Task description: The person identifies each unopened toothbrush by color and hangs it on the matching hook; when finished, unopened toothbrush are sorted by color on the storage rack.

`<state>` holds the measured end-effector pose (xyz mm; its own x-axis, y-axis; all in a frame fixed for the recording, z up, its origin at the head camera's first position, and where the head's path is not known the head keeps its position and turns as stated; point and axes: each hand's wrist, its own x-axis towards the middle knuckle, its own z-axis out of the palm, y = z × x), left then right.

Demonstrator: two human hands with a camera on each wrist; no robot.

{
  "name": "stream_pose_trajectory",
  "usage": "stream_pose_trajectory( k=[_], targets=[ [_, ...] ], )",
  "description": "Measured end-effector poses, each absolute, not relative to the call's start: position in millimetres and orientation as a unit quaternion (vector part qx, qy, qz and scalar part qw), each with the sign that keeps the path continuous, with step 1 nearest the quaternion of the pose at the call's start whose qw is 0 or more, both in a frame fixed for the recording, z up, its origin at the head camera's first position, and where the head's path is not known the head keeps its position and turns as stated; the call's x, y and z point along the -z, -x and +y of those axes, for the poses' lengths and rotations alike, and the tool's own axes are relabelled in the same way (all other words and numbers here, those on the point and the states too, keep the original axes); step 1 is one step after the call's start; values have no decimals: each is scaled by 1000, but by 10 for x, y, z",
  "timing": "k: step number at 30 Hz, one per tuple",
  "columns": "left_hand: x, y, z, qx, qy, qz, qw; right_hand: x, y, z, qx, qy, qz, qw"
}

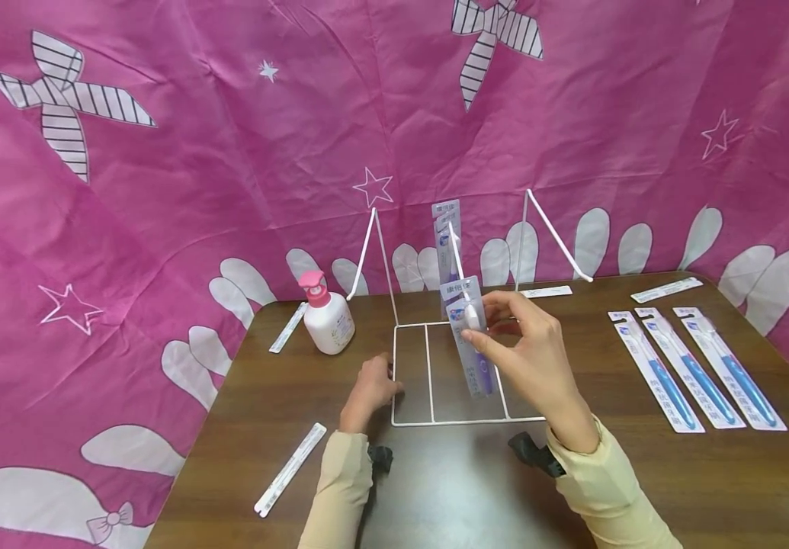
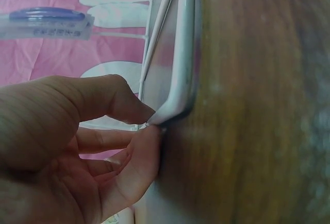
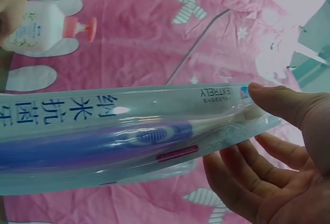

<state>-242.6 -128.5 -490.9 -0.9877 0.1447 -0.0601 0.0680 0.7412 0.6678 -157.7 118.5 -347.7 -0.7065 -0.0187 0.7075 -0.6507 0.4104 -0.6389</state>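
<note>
My right hand [image 1: 534,347] pinches a packaged toothbrush [image 3: 98,149] near its upper end, thumb on the front and fingers behind. The brush inside is purple with a white head. In the head view this pack overlaps the middle arm of a white wire rack [image 1: 466,421]. Behind it, another purple packaged toothbrush [image 1: 445,259] hangs at that arm, partly hidden. Low at the rack's left side, my left hand [image 1: 372,387] pinches a corner of the base wire [image 2: 180,74] between thumb and fingers. The rack's left and right arms carry nothing.
A white pump bottle [image 1: 330,324] with a pink top stands left of the rack. Three blue packaged toothbrushes [image 1: 703,374] lie side by side at right. Narrow white strips lie about, one at front left [image 1: 291,469], one at back right [image 1: 666,289]. A pink curtain [image 1: 161,229] hangs behind.
</note>
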Motion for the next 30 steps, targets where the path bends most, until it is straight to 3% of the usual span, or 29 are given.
stream_pose_trajectory(
  k=[15,30],
  targets=[
    [4906,2423,-1329,-350,-61,933,53,3619,1944,1115,-515,-215,-747,361],
    [4905,2411,-1333,-349,-59,934,49,3568,2227,1080,-513,-221,-742,370]
  ],
)
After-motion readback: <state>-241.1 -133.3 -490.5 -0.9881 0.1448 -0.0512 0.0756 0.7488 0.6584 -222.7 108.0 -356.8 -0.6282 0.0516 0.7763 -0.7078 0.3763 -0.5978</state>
